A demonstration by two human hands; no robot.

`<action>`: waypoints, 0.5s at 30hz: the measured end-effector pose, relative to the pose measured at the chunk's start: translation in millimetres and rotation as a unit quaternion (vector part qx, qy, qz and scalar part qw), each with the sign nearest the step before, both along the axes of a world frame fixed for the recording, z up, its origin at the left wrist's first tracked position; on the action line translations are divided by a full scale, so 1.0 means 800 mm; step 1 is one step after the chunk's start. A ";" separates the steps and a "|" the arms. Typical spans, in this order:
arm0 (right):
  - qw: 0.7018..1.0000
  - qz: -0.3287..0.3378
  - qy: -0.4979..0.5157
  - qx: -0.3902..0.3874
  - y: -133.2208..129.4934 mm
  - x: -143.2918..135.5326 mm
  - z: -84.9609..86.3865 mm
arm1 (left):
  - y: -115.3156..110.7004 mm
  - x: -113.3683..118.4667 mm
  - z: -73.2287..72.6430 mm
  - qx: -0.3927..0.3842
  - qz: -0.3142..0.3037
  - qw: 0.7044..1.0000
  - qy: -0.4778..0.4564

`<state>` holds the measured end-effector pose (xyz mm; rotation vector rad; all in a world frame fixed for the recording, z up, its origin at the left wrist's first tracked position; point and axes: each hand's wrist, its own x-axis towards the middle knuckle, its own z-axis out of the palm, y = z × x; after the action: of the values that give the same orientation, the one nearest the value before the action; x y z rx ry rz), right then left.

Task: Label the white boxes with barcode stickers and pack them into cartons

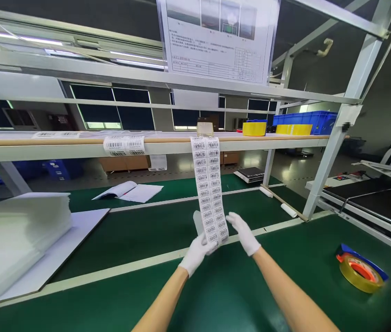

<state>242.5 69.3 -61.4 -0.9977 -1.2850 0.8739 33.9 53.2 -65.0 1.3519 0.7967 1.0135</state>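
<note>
A long strip of barcode labels (208,184), printed in two columns, hangs from the upper shelf's front edge down to my hands. My left hand (197,252), in a white glove, holds the strip's lower end, with some fingers hidden behind the paper. A pale translucent piece (198,222) shows behind the strip on its left; I cannot tell whether it belongs to it. My right hand (245,234), also gloved, is beside the strip's right edge with fingers stretched out and nothing visible in them.
The shelf (168,147) crosses ahead, bearing another label sheet (124,145), yellow tape rolls (254,128) and a blue bin (306,121). On the green bench lie foam sheets (19,235), an open booklet (129,191) and a tape roll with dispenser (361,272). A metal post (334,138) rises at right.
</note>
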 end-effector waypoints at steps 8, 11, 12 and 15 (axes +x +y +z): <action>0.992 0.068 0.022 -0.108 -0.177 -0.015 -0.031 | -0.107 0.005 0.009 -0.084 0.044 0.991 -0.095; 0.987 -0.001 -0.013 -0.161 -0.200 -0.021 -0.018 | -0.134 0.001 0.009 -0.110 0.093 0.986 -0.089; 0.986 -0.013 -0.028 -0.164 -0.202 -0.022 -0.015 | -0.142 -0.002 0.006 -0.111 0.101 0.986 -0.079; 0.985 -0.019 -0.052 -0.165 -0.204 -0.024 -0.010 | -0.157 -0.007 -0.002 -0.093 0.101 0.989 -0.046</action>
<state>223.1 -93.9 -69.6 -1.3379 -1.2267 1.0379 28.4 -72.4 -66.2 1.0739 0.9477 1.1211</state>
